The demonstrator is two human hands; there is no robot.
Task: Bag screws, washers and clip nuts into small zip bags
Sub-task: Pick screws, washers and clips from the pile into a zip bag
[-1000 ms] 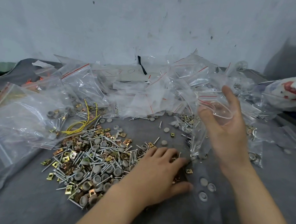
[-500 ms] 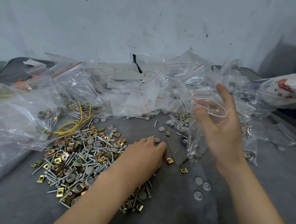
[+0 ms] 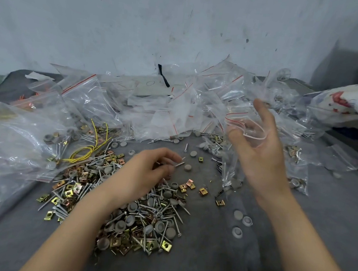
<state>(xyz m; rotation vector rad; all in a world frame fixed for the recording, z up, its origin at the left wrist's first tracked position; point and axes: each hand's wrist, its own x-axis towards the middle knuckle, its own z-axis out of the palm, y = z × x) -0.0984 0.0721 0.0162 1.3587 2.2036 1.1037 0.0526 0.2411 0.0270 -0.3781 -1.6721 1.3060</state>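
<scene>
Now our left hand (image 3: pixel 147 174) hovers over the heap of screws, washers and clip nuts (image 3: pixel 143 217) on the grey cloth (image 3: pixel 215 260), fingertips pinching a single screw (image 3: pixel 179 164). Our right hand (image 3: pixel 262 157), raised just beside it, curls round the open mouth of a small zip bag (image 3: pixel 230 167) that hangs down to the cloth. More zip bags (image 3: pixel 176 113) lie piled behind.

Two hands (image 3: pixel 147 174) (image 3: pixel 259 157), one yellow wire bundle (image 3: pixel 83 155).

My left hand (image 3: pixel 147 173) and right hand (image 3: pixel 259 157): bare. Bare too: left forearm (image 3: pixel 71 230), right forearm (image 3: pixel 307 248), up to frame edge. Slender fingers (image 3: pixel 262 113).
</scene>
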